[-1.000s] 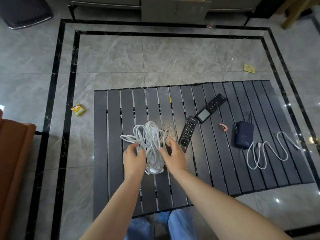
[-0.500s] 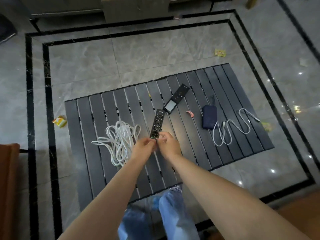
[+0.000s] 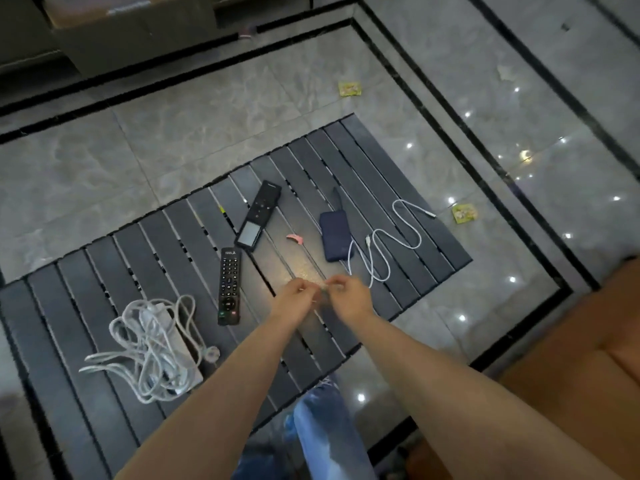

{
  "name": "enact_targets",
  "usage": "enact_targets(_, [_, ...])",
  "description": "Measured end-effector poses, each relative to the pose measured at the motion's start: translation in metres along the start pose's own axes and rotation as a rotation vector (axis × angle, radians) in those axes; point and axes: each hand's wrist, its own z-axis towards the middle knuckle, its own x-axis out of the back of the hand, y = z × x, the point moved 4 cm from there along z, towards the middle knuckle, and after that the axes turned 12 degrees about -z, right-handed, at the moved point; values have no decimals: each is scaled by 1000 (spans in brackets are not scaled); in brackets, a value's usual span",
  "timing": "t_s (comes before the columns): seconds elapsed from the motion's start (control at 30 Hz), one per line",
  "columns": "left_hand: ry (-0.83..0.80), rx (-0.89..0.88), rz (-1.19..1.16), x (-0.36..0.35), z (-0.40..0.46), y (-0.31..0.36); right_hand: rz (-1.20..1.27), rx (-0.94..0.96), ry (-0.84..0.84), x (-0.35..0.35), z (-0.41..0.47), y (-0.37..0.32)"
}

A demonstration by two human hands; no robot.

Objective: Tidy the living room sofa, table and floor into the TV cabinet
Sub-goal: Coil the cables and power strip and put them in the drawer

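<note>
From the head camera, both hands hovered close together over the near edge of the dark slatted table (image 3: 398, 174). The left hand (image 3: 294, 295) and the right hand (image 3: 349, 295) had their fingers curled toward each other, seemingly pinching something small and thin between them — too blurred to name. To their left on the table lay the white power strip with its tangled cord (image 3: 152, 348), released, and just beside it the black button remote (image 3: 229, 285). Farther back lay the slim remote with a screen (image 3: 258, 216), then a small pink clip (image 3: 295, 239), a dark blue power bank (image 3: 334, 235) and a looping white charging cable (image 3: 388, 247). Two yellow wrappers (image 3: 349, 88) lay on the grey tiled floor (image 3: 173, 143) — one beyond the table, one at its right.
</note>
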Motion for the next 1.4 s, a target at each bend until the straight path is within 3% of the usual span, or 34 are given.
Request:
enact_targets(0.17, [-32, 36, 43, -34, 19, -2, -253, 32, -91, -2, 31, 38])
enact_targets(0.37, [-9, 78, 32, -40, 30, -8, -314, 4, -262, -7, 48, 63])
enact_targets(0.6, [15, 111, -6, -34, 38, -4, -400, 54, -334, -6, 63, 59])
enact_targets(0.7, [19, 119, -15, -30, 37, -2, -348, 24, -240, -3, 64, 56])
enact_targets(1.0, [31, 91, -48, -18, 10, 17, -84, 91, 347, 60, 30, 35])
enact_targets(1.4, [21, 12, -121, 6, -81, 61, 228, 214, 544, 117, -58, -26])
